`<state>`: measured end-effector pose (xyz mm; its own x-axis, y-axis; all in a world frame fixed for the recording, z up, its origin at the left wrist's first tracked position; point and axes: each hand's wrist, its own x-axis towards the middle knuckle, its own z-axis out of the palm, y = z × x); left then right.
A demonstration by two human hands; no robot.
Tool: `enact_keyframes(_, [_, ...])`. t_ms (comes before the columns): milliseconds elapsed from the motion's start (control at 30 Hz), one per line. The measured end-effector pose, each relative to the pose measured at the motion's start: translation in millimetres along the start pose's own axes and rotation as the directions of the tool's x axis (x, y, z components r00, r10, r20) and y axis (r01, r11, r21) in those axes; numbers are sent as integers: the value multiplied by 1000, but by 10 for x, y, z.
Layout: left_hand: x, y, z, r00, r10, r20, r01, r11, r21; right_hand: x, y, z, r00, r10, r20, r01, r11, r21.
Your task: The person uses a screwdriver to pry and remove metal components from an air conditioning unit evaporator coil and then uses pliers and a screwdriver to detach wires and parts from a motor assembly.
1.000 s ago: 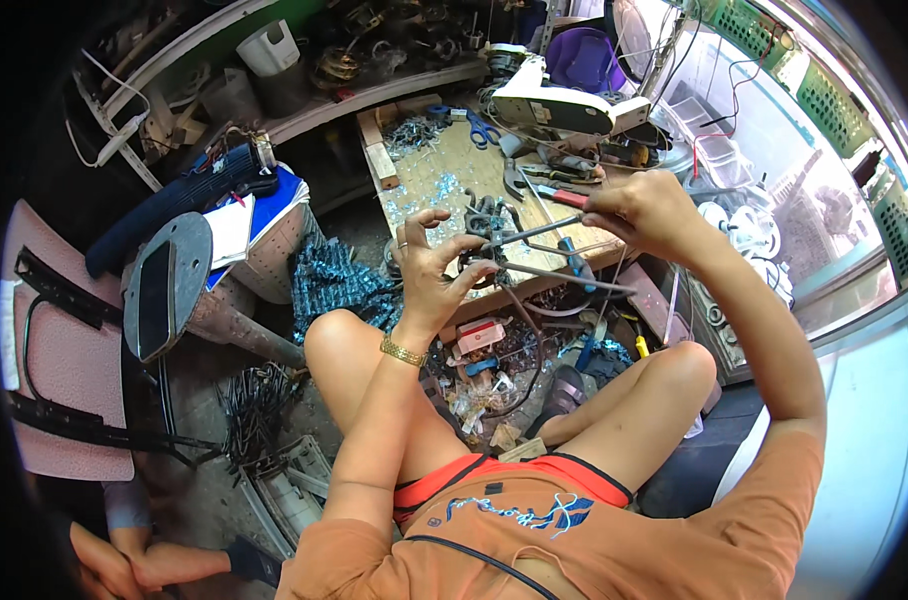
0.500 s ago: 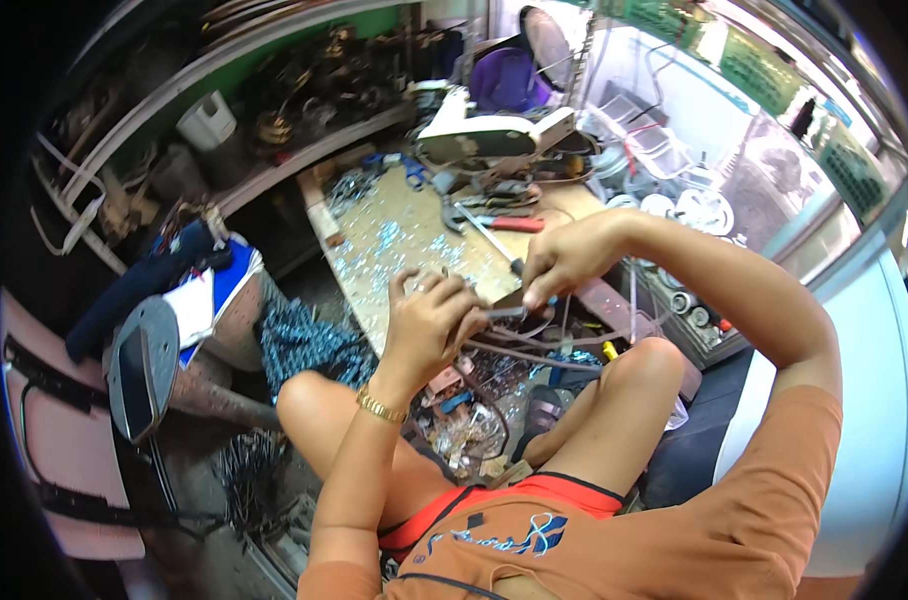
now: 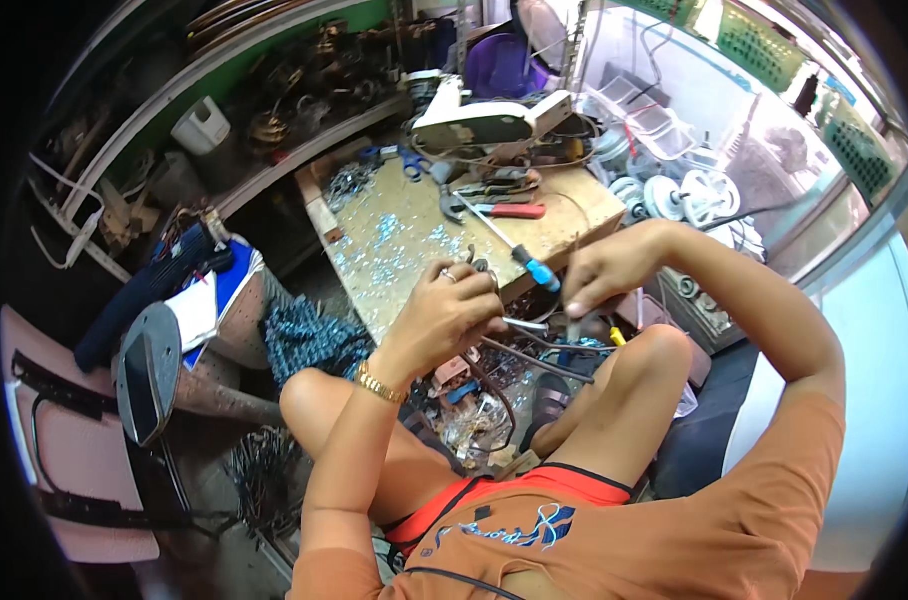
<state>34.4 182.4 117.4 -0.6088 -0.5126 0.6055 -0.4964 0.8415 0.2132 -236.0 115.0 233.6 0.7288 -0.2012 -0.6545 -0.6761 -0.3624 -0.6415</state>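
My left hand, with a ring and a gold-coloured bracelet on its wrist, is closed around a dark grey cable above my knees. A short pale strip sticks out beside its fingertips, and a small dark metal piece shows above the knuckles. To the right, my right hand is pinched, fingers pointing down; a small tan piece is at its fingertips, too blurred to name. A screwdriver with a blue and black handle lies over the bench edge, close to the right fingers.
The wooden bench carries scattered metal bits, a red-handled tool, pliers and a white machine part. White plastic wheels sit at the right. A round-topped stool stands left. Cables and scraps litter the floor between my feet.
My right hand has moved right and slightly down, away from my left hand, uncovering the screwdriver's blue handle. My left hand has shifted slightly right, and the cables have moved.
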Motion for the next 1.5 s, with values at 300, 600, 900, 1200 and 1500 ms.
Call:
enact_keyframes(300, [-7, -49, 260, 941, -290, -174, 273, 955, -115, 691, 422, -443, 484, -345, -804, 142, 938, -316])
enact_keyframes(600, [-185, -28, 373, 741, -620, -258, 255, 615, -746, 1997, 41, -1078, 198, -820, -538, -412, 428, -804])
enact_keyframes(900, [-435, 6, 493, 731, -608, -309, 212, 633, -745, 1005, 312, 639, 317, -573, -756, -18, 793, -609])
enact_keyframes(1200, [-337, 365, 906, 430, -866, -254, 159, 350, -923, 1249, 470, 1062, 160, -404, -901, 167, 910, -378])
enact_keyframes(1500, [-381, 550, 875, 448, -863, -234, 206, 354, -912, 1170, 460, 1011, 420, -212, -882, 564, 822, 71])
